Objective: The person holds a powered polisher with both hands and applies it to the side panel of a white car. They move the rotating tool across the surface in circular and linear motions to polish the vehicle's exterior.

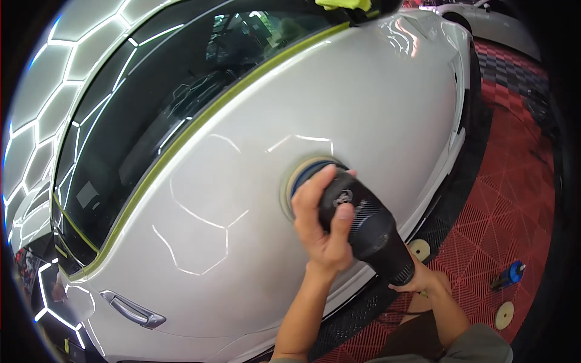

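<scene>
A black car polisher sits with its round pad against the white car panel. The pad's edge looks blurred. My left hand is wrapped over the polisher's head, its thumb on top of the body. Around the rear end of the tool closes my right hand, with part of its fingers hidden under the body. Yellow-green masking tape runs along the lower edge of the dark side window. A silver door handle shows at lower left.
Red floor tiles lie to the right of the car. On them are a blue-topped bottle and round pale pads. A yellow-green cloth is at the top. Another white car stands at upper right.
</scene>
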### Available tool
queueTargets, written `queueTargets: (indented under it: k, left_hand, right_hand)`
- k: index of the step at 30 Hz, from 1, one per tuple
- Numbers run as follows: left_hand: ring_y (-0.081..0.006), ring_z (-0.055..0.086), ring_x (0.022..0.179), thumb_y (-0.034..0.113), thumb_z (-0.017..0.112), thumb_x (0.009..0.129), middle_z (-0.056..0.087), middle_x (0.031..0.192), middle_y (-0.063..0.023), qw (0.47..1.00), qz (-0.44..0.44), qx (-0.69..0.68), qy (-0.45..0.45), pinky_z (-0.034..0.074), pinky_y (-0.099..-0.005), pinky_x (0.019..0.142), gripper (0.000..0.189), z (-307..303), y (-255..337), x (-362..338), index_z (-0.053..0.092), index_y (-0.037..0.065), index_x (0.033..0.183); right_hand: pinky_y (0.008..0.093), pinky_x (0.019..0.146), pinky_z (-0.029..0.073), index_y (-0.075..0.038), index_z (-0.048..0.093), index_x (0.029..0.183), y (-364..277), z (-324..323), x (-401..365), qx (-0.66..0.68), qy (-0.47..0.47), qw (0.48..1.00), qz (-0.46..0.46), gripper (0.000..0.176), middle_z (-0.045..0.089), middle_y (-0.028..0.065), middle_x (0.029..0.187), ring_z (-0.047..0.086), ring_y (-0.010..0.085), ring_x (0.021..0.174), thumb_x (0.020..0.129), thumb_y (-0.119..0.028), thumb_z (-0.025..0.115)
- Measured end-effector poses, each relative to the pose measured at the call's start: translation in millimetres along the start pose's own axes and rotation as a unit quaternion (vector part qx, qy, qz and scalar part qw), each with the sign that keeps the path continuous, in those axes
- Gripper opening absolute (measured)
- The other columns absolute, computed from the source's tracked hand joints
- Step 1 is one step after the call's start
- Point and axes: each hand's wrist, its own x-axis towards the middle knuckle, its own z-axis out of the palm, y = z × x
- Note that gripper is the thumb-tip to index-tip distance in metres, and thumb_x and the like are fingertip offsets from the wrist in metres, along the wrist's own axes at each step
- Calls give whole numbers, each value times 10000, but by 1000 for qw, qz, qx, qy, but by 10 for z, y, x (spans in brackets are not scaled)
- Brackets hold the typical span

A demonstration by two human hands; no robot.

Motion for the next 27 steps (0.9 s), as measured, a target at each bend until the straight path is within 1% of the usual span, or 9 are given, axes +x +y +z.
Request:
queueTargets:
  k: [1, 4, 6, 8, 9, 12, 17, 25, 27]
  left_hand:
    - [-271, 629, 1049, 182, 601, 920, 633, 1174, -197, 1000, -4, 24, -12, 431, -386, 968, 458, 100, -44, 19, 496, -5, 1325]
    - [-265, 598, 1119, 181, 639, 894, 657, 1189, -119, 990, 13, 129, -57, 319, -409, 1061, 442, 331, -24, 113, 568, 19, 1298]
    - [-303, 549, 1117, 169, 650, 876, 643, 1187, -134, 991, 9, 111, -79, 319, -381, 1056, 451, 415, -80, 89, 583, 12, 1294]
    - [-288, 553, 1110, 181, 656, 875, 648, 1189, -130, 991, 2, 105, -85, 332, -378, 1048, 456, 395, -82, -4, 586, 27, 1298]
    - [-267, 561, 1102, 175, 645, 878, 669, 1173, -140, 990, 7, 121, -78, 319, -379, 1056, 463, 330, -17, -56, 569, 9, 1303]
    - [-262, 570, 1102, 167, 633, 877, 696, 1140, -149, 990, 11, 112, -84, 306, -388, 1063, 475, -43, 75, -241, 545, -19, 1305]
    - [-345, 638, 1071, 201, 578, 918, 669, 1079, -288, 996, 56, 62, -36, 303, -423, 1087, 461, -892, 331, -475, 469, -13, 1312]
    - [-348, 635, 1062, 427, 499, 995, 675, 1022, -256, 993, 10, 92, 79, 265, -473, 1126, 485, -2156, 954, -1009, 375, 109, 1339]
    - [-346, 620, 1108, 386, 527, 982, 672, 1062, -264, 991, 22, 71, 108, 244, -452, 1141, 477, -2403, 1067, -1130, 412, 86, 1335]
  right_hand:
    - [342, 1084, 340, -19, 222, 1511, 129, -92, -50, -35, 8, 999, -4, 1079, 469, 123, 1394, 436, 229, 1306, 634, -76, 849]
    - [340, 1072, 355, -18, 260, 1489, 567, -133, -258, 137, 94, 973, 163, 1078, 491, 114, 1358, 448, 225, 1274, 605, -88, 873]
    - [337, 837, 455, -32, 348, 1419, 636, -131, -285, 187, 109, 963, 159, 953, 558, 98, 1159, 551, 210, 1027, 608, 4, 846]
    - [342, 754, 494, -31, 392, 1383, 821, -92, -325, 185, 92, 968, 146, 898, 588, 91, 1074, 598, 210, 928, 607, 19, 840]
    - [351, 901, 440, -14, 372, 1403, 903, -37, -350, 159, 77, 972, 153, 950, 561, 101, 1176, 550, 223, 1060, 595, -64, 868]
    - [372, 1042, 390, 7, 298, 1440, 814, 167, -299, 80, 18, 993, 86, 1042, 533, 109, 1260, 508, 237, 1187, 593, -148, 886]
    - [376, 1027, 404, -38, 250, 1458, 239, 876, -83, 82, -34, 996, 18, 1043, 527, 121, 1268, 524, 225, 1174, 606, -93, 848]
    - [393, 969, 488, -60, 217, 1464, -57, 1971, 40, 32, -121, 991, -38, 1047, 578, 188, 1258, 623, 294, 1124, 611, -70, 823]
    - [406, 954, 506, -62, 209, 1468, -137, 2226, 43, 7, -137, 989, -55, 1053, 600, 207, 1240, 644, 332, 1107, 616, -81, 828]
